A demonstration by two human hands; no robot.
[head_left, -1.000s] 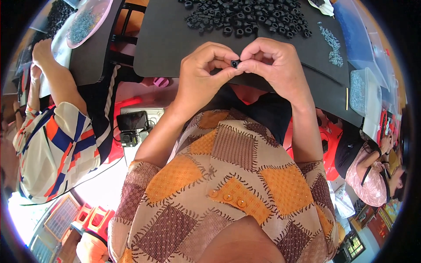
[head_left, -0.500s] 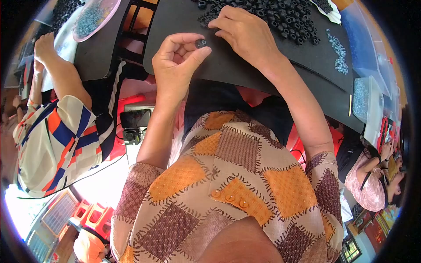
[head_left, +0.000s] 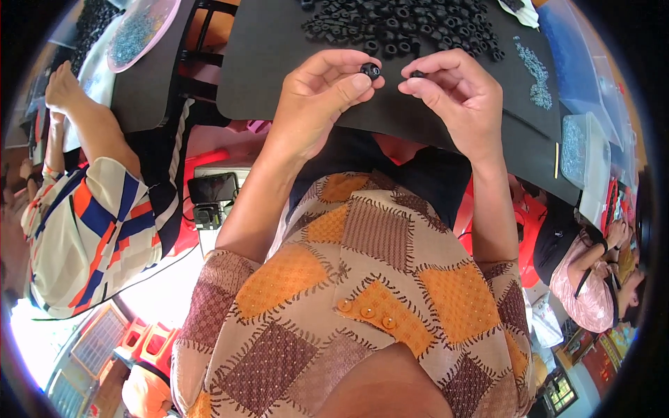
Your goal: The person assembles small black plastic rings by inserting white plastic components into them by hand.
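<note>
Sitting between the thumb and fingers of the left hand (head_left: 315, 101), just on the near side of the black heap, is a small rounded black piece (head_left: 371, 71), with a pale ring-like mark on the face turned to the right. And look across: the right hand (head_left: 465, 94), also on the near side of the heap, pinches a smaller dark bit (head_left: 417, 74) between thumb and fingertips, most of it covered, so its shape can't be told! Both hands are gripping, then, level with each other, a clear gap between the two parts, neither touching the other.

Beyond them spreads the heap (head_left: 411, 28) itself, dozens of black hollow pieces loose on the dark counter (head_left: 268, 49). Right of the heap, a strip of pale blue bits (head_left: 535, 76); farther right and nearer the wearer, a thin stick (head_left: 557, 161) and a clear tub (head_left: 592, 164) with more blue inside. Well left of the heap, a pink basin (head_left: 166, 21) of bluish bits, and a co-worker in a patterned top (head_left: 94, 240).
</note>
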